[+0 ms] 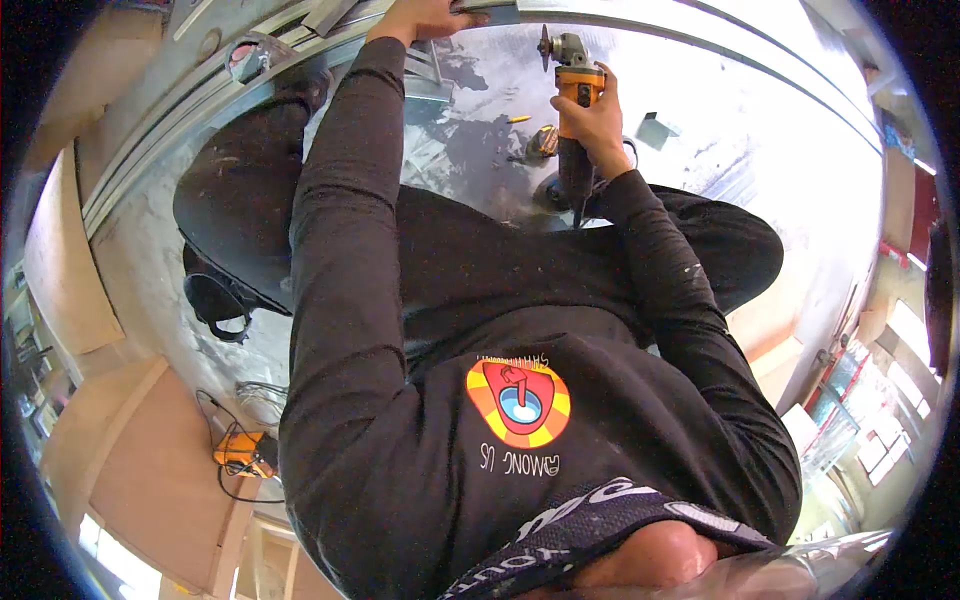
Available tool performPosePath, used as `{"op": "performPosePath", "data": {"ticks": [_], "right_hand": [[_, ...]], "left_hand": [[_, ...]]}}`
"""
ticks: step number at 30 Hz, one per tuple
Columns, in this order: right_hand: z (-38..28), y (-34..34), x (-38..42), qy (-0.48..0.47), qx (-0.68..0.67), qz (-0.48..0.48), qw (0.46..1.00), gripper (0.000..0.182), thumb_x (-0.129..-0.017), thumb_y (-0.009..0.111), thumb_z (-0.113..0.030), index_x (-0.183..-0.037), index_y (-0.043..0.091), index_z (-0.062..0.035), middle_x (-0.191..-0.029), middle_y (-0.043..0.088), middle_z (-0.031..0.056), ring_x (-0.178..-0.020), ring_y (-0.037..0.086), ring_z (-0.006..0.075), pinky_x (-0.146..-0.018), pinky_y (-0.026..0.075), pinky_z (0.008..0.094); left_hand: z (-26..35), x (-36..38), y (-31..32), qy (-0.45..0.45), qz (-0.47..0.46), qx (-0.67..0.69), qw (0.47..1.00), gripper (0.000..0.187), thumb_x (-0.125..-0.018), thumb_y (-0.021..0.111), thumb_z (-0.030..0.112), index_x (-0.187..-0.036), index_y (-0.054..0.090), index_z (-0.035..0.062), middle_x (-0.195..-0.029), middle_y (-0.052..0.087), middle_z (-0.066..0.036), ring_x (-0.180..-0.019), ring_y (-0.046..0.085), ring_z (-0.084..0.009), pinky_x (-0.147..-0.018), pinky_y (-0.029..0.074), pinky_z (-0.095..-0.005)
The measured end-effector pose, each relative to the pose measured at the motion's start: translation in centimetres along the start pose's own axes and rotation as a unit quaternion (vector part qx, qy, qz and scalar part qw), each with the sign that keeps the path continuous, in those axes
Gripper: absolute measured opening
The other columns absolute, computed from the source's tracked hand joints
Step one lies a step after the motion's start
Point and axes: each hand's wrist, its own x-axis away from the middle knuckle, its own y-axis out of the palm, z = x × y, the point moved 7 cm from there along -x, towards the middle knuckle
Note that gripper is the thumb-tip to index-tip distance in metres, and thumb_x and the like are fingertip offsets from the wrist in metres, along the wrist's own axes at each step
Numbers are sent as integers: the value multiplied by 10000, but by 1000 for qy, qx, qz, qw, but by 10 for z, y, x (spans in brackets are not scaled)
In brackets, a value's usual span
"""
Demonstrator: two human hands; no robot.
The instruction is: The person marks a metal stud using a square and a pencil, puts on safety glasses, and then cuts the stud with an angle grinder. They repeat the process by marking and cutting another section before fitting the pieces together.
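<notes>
My right hand (597, 120) is wrapped around the orange and black body of an angle grinder (577, 90). The grinder stands roughly upright in my grip, its thin disc seen edge-on at the far end, close to the long metal bars. At the top edge of the view, my left hand (425, 18) grips a long metal bar (545, 14), its fingers partly cut off by the frame. Below that hand lies a small metal frame piece (430, 88). A tape measure (545, 141) and a yellow marker (518, 119) rest on the floor near the grinder.
My bent legs (480, 240) border the stained grey floor (730, 120). A small metal offcut (657, 130) lies to the right of the grinder. More metal bars run along the left. An orange corded tool (243, 454) sits behind on the left, near brown boards (165, 480).
</notes>
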Motion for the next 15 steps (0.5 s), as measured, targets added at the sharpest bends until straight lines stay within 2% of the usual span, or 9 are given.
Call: {"op": "performPosePath", "data": {"ticks": [2,5,7,11,13,15], "right_hand": [[1,2,-1,-3,-3,-10,1000,927,-653,839,-278,-1416,366,-43,-1147,619,140,-997,634,238,-875,517,346],[6,3,-3,-11,20,-4,1000,901,-667,831,-254,-1411,369,-42,-1136,619,135,-982,633,230,-867,517,341],[9,7,-5,-5,-12,-8,1000,886,-673,826,-240,-1406,370,-37,-1133,618,136,-980,631,225,-867,517,340],[5,7,-4,-13,17,-10,1000,876,-682,821,-229,-1405,367,-35,-1130,619,136,-980,631,226,-861,519,340],[1,10,-4,-15,13,-13,1000,869,-686,818,-233,-1402,368,-32,-1126,622,135,-970,635,227,-856,521,341],[-4,12,-2,-15,15,-17,1000,868,-688,817,-235,-1403,368,-33,-1123,624,133,-968,635,228,-853,523,342]], "left_hand": [[7,-8,-1,21,-23,-17,999,466,-792,643,389,-1011,681,-21,-1000,685,-244,-956,653,-388,-836,515,-484],[16,-6,0,27,3,-12,1000,459,-779,653,380,-995,689,-23,-962,689,-244,-912,661,-390,-816,521,-487],[16,-10,4,26,1,-12,1000,478,-771,653,381,-1023,688,-23,-987,690,-244,-926,660,-393,-823,522,-482],[13,-14,10,15,-2,-10,1000,479,-772,647,384,-1036,692,-13,-1012,689,-243,-972,652,-395,-848,518,-481],[16,-16,10,53,34,-51,997,475,-768,649,396,-1025,700,-1,-1028,688,-242,-986,647,-398,-858,514,-485],[17,-15,12,46,25,-42,998,473,-766,649,402,-1018,703,4,-1035,688,-240,-990,646,-398,-861,514,-486]]}}
